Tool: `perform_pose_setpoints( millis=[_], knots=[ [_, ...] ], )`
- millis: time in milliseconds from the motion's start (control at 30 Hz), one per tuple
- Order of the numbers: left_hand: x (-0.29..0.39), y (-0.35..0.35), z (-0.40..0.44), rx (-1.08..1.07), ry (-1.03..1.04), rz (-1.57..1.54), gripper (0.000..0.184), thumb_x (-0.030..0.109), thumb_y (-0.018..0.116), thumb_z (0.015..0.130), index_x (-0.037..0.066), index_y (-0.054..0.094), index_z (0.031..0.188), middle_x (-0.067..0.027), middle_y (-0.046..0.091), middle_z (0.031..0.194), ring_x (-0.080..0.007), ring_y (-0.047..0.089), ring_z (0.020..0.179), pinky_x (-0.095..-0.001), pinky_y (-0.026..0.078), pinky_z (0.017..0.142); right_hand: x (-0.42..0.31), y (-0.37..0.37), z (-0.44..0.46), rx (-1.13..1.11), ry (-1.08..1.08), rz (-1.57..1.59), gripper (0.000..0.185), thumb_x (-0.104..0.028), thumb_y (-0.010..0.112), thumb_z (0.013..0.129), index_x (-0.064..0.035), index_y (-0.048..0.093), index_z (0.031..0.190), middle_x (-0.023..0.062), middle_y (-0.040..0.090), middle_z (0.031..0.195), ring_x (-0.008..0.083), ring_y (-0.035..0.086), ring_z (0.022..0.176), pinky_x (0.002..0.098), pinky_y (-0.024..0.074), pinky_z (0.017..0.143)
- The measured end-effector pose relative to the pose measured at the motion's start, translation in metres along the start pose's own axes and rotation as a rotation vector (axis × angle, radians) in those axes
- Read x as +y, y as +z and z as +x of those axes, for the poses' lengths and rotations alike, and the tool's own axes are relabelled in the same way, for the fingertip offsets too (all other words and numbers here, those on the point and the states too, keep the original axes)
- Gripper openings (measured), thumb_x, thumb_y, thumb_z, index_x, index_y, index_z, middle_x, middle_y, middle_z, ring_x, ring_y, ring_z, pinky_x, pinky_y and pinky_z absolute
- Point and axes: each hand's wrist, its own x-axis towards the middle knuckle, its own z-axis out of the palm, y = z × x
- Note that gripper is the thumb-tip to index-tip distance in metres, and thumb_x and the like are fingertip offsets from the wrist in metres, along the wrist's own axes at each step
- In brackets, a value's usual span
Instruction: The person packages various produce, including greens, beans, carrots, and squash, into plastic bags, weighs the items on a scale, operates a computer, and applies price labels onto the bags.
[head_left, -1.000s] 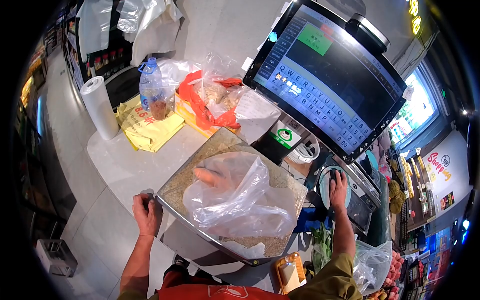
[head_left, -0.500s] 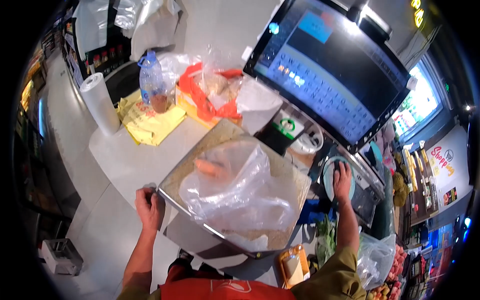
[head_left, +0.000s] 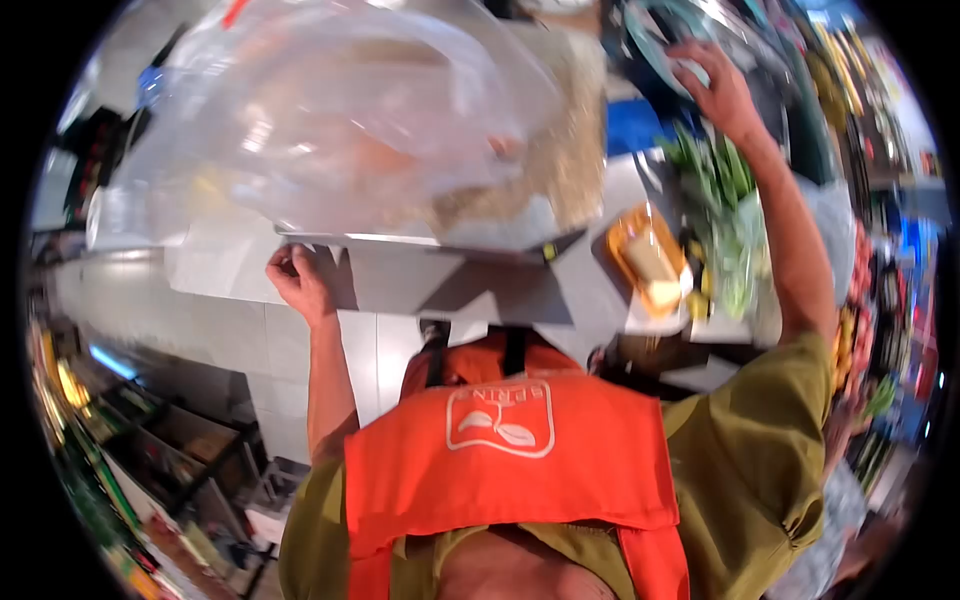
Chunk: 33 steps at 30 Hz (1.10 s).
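Observation:
Near the front edge of the counter, my left hand has its fingers curled in, with nothing visible in them. It is just below the left part of the weighing plate's metal edge. A large clear plastic bag bulges over the plate, with a blurred orange item, carrot-like, showing through it. My right hand is at the round teal pad, its thumb and fingers apart. No mouse can be made out under it.
Right of the plate are an orange tray with a wrapped pale block and bagged leafy greens. A blue object sits beside the plate. Crates stand on the floor at left. My red apron fills the lower middle.
The view has tilted down, so the screen has left it. The plastic bag appears larger and puffed up, farther left. My right hand's fingers have lifted and spread; my left stays curled by the plate.

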Motion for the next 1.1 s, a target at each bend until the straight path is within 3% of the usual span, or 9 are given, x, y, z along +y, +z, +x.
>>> perform_pose_setpoints(
  millis=[100,200,267,367,467,667,867,1000,1100],
  knots=[
    [0.013,-0.015,0.014,-0.024,0.009,-0.205,0.034,0.017,0.065,0.093,0.0,0.052,0.12,-0.0079,0.053,0.109,-0.0157,0.05,0.099,-0.0302,0.043,0.09,-0.092,-0.031,-0.038,-0.059,0.135,0.319,0.018,-0.013,0.065,0.091,-0.008,0.069,0.108,0.0108,0.064,0.11,0.0246,0.064,0.096,0.034,0.0512,0.083],
    [0.088,-0.027,0.04,-0.213,0.361,-0.082,0.061,0.024,0.071,0.088,0.0,0.042,0.137,-0.0149,0.05,0.138,-0.0237,0.049,0.122,-0.0373,0.038,0.104,-0.163,-0.028,-0.103,-0.017,0.54,0.696,0.014,-0.005,0.066,0.091,-0.0023,0.07,0.104,0.0056,0.068,0.097,0.0109,0.063,0.085,0.0265,0.0518,0.075],
    [0.166,-0.007,0.043,-0.411,0.669,-0.098,0.087,0.032,0.08,0.079,-0.001,0.033,0.144,-0.018,0.041,0.145,-0.0315,0.042,0.131,-0.0448,0.024,0.114,-0.2,-0.008,-0.145,-0.02,0.747,0.676,0.015,-0.005,0.068,0.09,-0.0003,0.07,0.104,0.0039,0.069,0.097,0.0094,0.063,0.086,0.0248,0.0519,0.075],
    [0.187,0.015,0.075,-0.543,0.723,0.027,0.099,0.036,0.089,0.068,-0.001,0.036,0.141,-0.0164,0.047,0.137,-0.0282,0.046,0.126,-0.0418,0.031,0.11,-0.25,0.039,-0.198,0.105,1.152,0.997,0.021,-0.009,0.073,0.087,0.0003,0.069,0.106,0.0031,0.069,0.099,0.0105,0.063,0.082,0.024,0.0517,0.073],
    [0.23,0.042,0.095,-0.894,0.446,0.144,0.104,0.035,0.093,0.06,-0.002,0.038,0.139,-0.0135,0.051,0.126,-0.0252,0.051,0.119,-0.0382,0.04,0.104,-0.276,0.081,-0.209,0.286,1.093,0.895,0.023,-0.007,0.074,0.084,-0.0013,0.069,0.105,0.0051,0.067,0.099,0.012,0.062,0.077,0.0241,0.0519,0.072],
    [0.271,0.081,0.092,-1.042,0.428,-0.011,0.087,0.039,0.09,0.062,-0.002,0.051,0.128,-0.0133,0.057,0.122,-0.0238,0.055,0.114,-0.0342,0.045,0.096,-0.28,0.118,-0.192,0.469,0.823,0.639,0.023,-0.006,0.076,0.077,-0.0038,0.07,0.099,0.0103,0.064,0.096,0.02,0.063,0.083,0.0301,0.0529,0.07],
    [0.281,0.08,0.088,-1.124,0.33,-0.093,0.023,0.009,0.081,0.079,0.003,0.069,0.098,0.0009,0.067,0.091,-0.0119,0.062,0.081,-0.0249,0.047,0.079,-0.274,0.14,-0.186,0.552,0.573,0.403,0.016,-0.005,0.075,0.077,-0.0037,0.068,0.092,0.0129,0.065,0.099,0.0287,0.063,0.088,0.0347,0.0518,0.075],
    [0.283,0.059,0.082,-1.041,0.534,-0.107,0.032,0.015,0.086,0.074,0.003,0.067,0.095,0.0019,0.064,0.087,-0.0104,0.059,0.081,-0.0261,0.047,0.074,-0.283,0.145,-0.181,0.601,0.7,0.426,0.015,-0.005,0.076,0.077,-0.0057,0.069,0.089,0.0133,0.065,0.101,0.0294,0.062,0.092,0.0361,0.05,0.08],
    [0.269,0.033,0.085,-1.109,0.62,-0.104,0.056,0.029,0.09,0.069,-0.001,0.064,0.108,-0.0052,0.062,0.101,-0.0143,0.059,0.091,-0.0301,0.049,0.08,-0.285,0.149,-0.181,0.605,0.684,0.347,0.015,-0.003,0.077,0.076,-0.0066,0.069,0.087,0.0127,0.066,0.102,0.0291,0.061,0.093,0.0363,0.0493,0.081]
  ],
)
